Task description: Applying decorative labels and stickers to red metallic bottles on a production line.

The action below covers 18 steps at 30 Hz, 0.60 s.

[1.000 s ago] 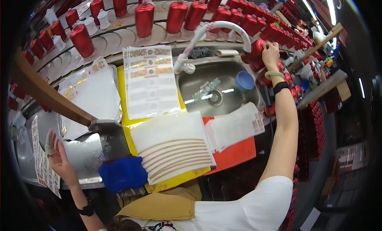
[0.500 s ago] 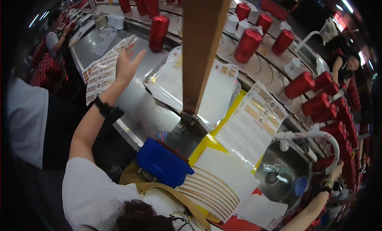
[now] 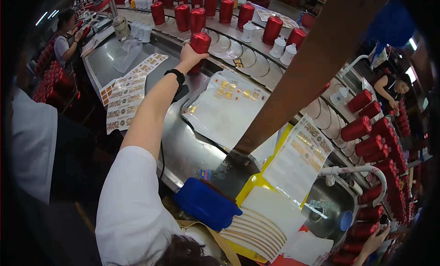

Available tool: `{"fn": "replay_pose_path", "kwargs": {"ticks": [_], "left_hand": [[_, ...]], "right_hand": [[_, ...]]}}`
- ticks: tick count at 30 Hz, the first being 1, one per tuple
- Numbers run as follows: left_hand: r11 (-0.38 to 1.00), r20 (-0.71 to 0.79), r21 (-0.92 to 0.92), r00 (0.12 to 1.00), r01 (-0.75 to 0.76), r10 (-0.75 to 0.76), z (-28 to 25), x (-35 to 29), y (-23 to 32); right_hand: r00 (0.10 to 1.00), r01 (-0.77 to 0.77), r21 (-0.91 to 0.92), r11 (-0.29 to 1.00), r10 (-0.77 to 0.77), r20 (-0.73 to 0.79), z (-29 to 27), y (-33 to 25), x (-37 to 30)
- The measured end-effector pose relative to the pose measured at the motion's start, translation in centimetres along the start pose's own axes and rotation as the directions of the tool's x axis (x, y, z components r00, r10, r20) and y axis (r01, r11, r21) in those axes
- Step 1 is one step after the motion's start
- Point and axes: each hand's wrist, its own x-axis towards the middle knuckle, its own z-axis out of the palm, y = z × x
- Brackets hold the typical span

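Note:
My left hand (image 3: 190, 56) is wrapped round an upright red metallic bottle (image 3: 200, 43) at the inner edge of the conveyor. Beneath that arm lie printed sheets of gold and brown decals (image 3: 127, 101). To the right of the bottle, a tray holds white backing paper (image 3: 227, 112) with several gold decals on it. At the lower right edge, my right hand (image 3: 376, 241) is beside a stack of red bottles (image 3: 366, 229). Its fingers look stretched out and apart, and I see nothing held in them.
A brown post (image 3: 316, 60) slants across the worktop. The conveyor (image 3: 256, 64) carries red bottles and small white bottles. A white tap (image 3: 353, 170) arches over the sink (image 3: 330, 192). A blue container (image 3: 204, 204) sits near me. Other people work at far left and right.
My left hand has moved right from above the decal sheets and taken hold of the red bottle. My right hand has shifted downward, away from the tap. The head view has turned.

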Motion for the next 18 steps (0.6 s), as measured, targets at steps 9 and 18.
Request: {"fn": "replay_pose_path", "kwargs": {"ticks": [9, 18], "left_hand": [[0.944, -0.111, -0.234, 0.971, -0.234, 0.213, -4.7, -3.8, -2.7], [0.794, 0.38, -0.605, 0.898, 0.06, 0.221, -19.6, -20.9, 0.1]], "right_hand": [[0.969, 0.248, 0.235, 0.94, -0.24, -0.062, -9.0, -19.5, 3.3], [0.784, 0.53, 0.656, 0.537, -0.605, -0.139, -1.6, -44.6, 8.1]]}}
